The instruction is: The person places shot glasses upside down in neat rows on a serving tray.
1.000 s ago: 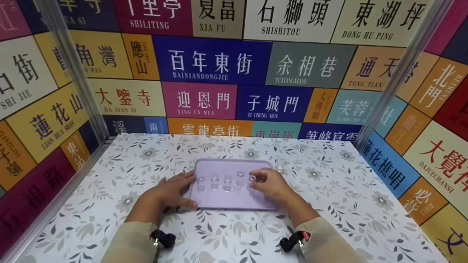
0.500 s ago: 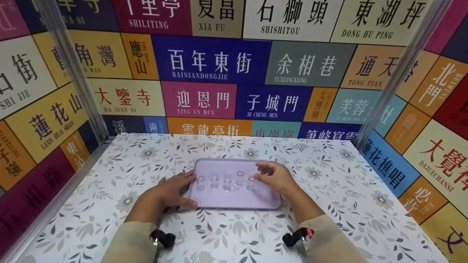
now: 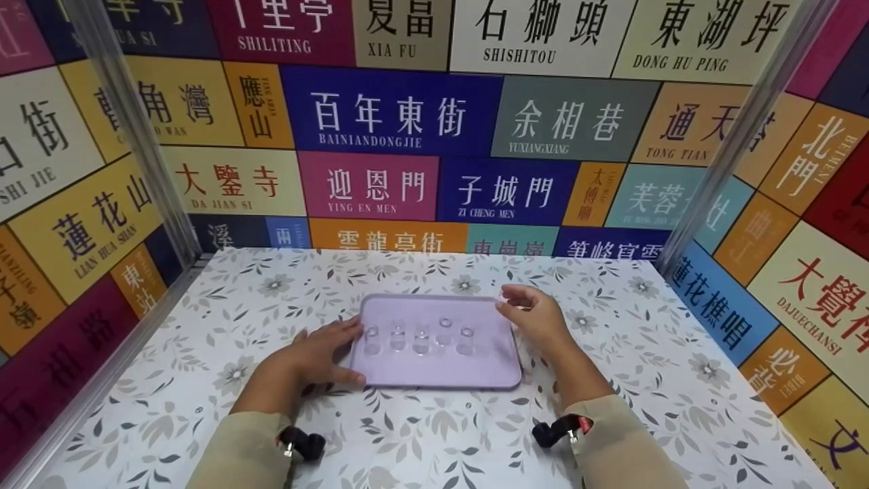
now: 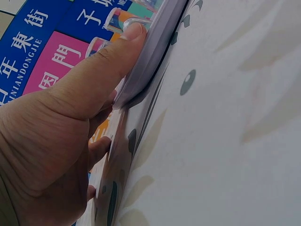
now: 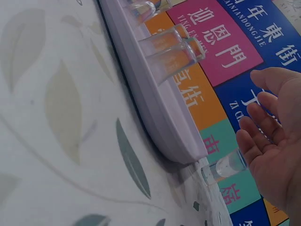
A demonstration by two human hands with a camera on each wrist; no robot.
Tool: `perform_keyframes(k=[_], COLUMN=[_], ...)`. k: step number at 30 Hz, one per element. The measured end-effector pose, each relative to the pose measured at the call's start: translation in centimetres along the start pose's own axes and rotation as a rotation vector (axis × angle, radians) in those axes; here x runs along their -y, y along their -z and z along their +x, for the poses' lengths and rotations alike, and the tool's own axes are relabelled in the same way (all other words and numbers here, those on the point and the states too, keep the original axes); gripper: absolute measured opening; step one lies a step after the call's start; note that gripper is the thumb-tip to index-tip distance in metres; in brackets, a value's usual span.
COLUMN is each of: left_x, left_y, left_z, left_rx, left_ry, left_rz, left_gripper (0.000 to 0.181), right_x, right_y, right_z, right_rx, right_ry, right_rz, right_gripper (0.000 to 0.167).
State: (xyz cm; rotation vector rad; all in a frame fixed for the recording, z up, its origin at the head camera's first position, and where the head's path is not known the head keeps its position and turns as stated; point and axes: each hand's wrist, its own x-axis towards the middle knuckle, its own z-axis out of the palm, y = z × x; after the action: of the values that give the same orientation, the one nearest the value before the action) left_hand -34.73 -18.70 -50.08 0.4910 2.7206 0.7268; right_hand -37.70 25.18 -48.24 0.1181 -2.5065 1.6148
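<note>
Several small clear glass vials stand upright in a rough row on a lilac tray (image 3: 434,372); the rightmost vial (image 3: 465,343) is nearest the right hand. My left hand (image 3: 322,353) rests at the tray's left edge, fingers extended, and in the left wrist view the thumb (image 4: 113,59) lies over the rim. My right hand (image 3: 540,319) hovers by the tray's far right corner, with loosely bent fingers and nothing held. In the right wrist view another clear vial (image 5: 225,168) stands on the table outside the tray, behind the right fingers; the hand hides it from the head view.
A white table covering (image 3: 434,435) with grey leaves and flowers lies under the tray. Upright panels with coloured street-name blocks (image 3: 394,112) enclose the back and both sides. Clear corner strips (image 3: 719,136) join the panels.
My right hand has let go of the rightmost vial, which stays standing on the tray. It has moved right and away to the tray's far corner. The left hand has kept still.
</note>
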Motion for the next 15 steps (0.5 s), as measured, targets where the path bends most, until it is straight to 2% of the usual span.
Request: perform_keyframes(k=[5,8,10,15], left_x=[0.0,0.0,0.0,0.1], left_y=[-0.1,-0.1,-0.1,-0.2], left_z=[-0.1,-0.1,-0.1,0.0], left_rx=[-0.002,-0.002,0.000,0.001], left_ry=[0.006,0.005,0.008,0.006], left_rz=[-0.008,-0.010,-0.011,-0.017], left_gripper=[0.114,0.114,0.114,0.115], right_x=[-0.8,-1.5,-1.9,-2.9], right_y=[1.4,2.1,2.5,3.1], right_z=[0.7,1.1,1.2,1.5], right_rx=[-0.090,-0.142,-0.157,-0.155], right_ry=[-0.053,-0.067,-0.081,-0.111], right_rz=[0.074,0.042,0.013,0.016], right_gripper=[0.052,0.053,0.054,0.059])
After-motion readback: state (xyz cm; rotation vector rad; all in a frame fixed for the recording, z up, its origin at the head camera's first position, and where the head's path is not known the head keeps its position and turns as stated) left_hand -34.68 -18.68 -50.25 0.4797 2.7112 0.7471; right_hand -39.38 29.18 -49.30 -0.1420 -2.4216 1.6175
